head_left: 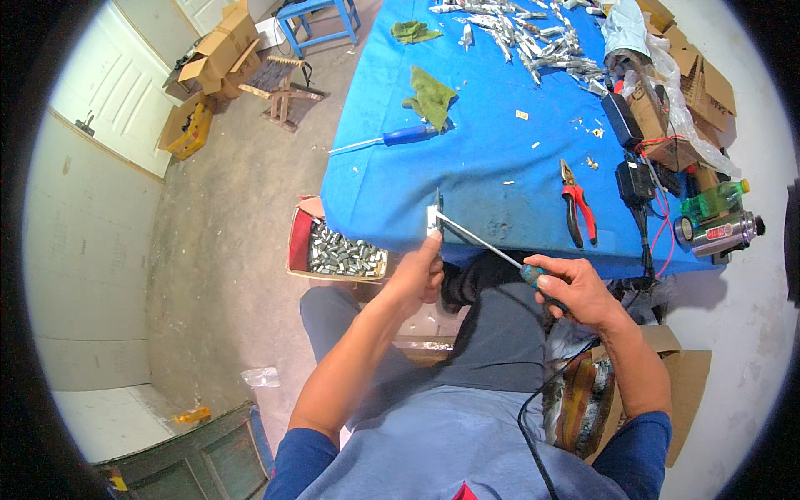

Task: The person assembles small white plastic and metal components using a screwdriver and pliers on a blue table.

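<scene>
My right hand (581, 293) is closed around the teal handle of a screwdriver (492, 248). The tool's shaft slants up and left, and its tip meets a small white and metallic part (432, 220) at the near edge of the blue-covered table (500, 150). Pinched around the lower end of that part are the thumb and fingers of my left hand (419, 273); its exact kind is too small to make out. Farther up the cloth lies a second screwdriver (406, 135) with a blue handle, beside a green rag (431, 98). Red-handled pliers (575, 204) rest right of my hands.
Below the table's left corner, an open box (302, 242) holds many small metal pieces. A pile of silvery parts (533, 42) covers the far side. Along the right edge are black power adapters (635, 182), cables, a green bottle (715, 200) and a steel flask (723, 233).
</scene>
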Motion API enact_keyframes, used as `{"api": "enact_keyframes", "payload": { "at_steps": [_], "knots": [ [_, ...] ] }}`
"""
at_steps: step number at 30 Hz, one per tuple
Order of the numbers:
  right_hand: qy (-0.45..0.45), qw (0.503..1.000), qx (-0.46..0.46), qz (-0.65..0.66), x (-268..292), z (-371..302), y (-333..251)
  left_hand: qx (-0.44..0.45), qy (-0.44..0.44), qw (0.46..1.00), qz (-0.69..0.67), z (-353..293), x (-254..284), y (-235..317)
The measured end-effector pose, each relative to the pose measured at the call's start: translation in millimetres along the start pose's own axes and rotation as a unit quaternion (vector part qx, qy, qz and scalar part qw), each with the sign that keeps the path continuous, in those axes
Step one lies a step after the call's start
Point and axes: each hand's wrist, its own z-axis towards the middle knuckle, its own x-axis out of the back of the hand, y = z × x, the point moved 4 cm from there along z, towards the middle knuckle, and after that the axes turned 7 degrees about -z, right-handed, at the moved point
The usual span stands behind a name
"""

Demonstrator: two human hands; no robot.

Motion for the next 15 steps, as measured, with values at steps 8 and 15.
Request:
{"api": "enact_keyframes", "payload": {
  "at_steps": [8,15],
  "knots": [
    [-0.011,1.000,0.011,0.008,1.3,2.0,9.1,0.015,-0.023,1.000,0.009,2.4,6.1,-4.6],
    [-0.023,0.999,-0.010,0.033,-1.9,10.8,5.2,-0.018,-0.034,0.999,0.020,9.0,7.0,-0.6]
  ]
}}
